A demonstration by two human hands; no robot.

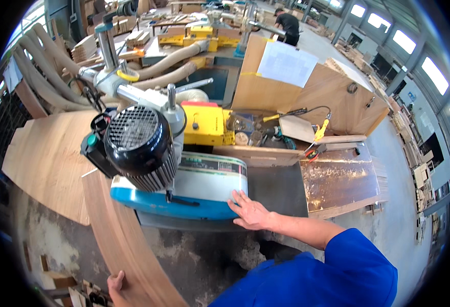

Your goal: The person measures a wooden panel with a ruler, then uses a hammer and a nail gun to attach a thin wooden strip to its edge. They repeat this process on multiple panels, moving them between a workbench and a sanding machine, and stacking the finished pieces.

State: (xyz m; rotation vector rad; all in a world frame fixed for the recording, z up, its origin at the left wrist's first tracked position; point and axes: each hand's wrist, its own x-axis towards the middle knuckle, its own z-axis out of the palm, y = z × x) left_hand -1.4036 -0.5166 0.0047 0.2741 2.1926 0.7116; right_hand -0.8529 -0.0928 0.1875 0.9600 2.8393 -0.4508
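My left hand [116, 282], low in the picture, grips the left edge of a long wooden board [125, 230]; the fingers below the board are hidden. The far end of this board reaches up beside a power feeder [209, 181] with a white top and blue lower side. My right hand [250, 211] lies against the feeder's right end with its fingers spread, holding nothing. A black motor [138, 134] with a round grille sits over the feeder's left part. Grey machine table [278, 187] shows to the right of the feeder.
A wide wooden panel [51, 163] lies at the left. Behind the feeder are a yellow guard [204, 124], ribbed hoses [169, 71] and a tray of tools. An upright plywood sheet bears a white paper [287, 64]. Farther back, a person [288, 25] in black stands.
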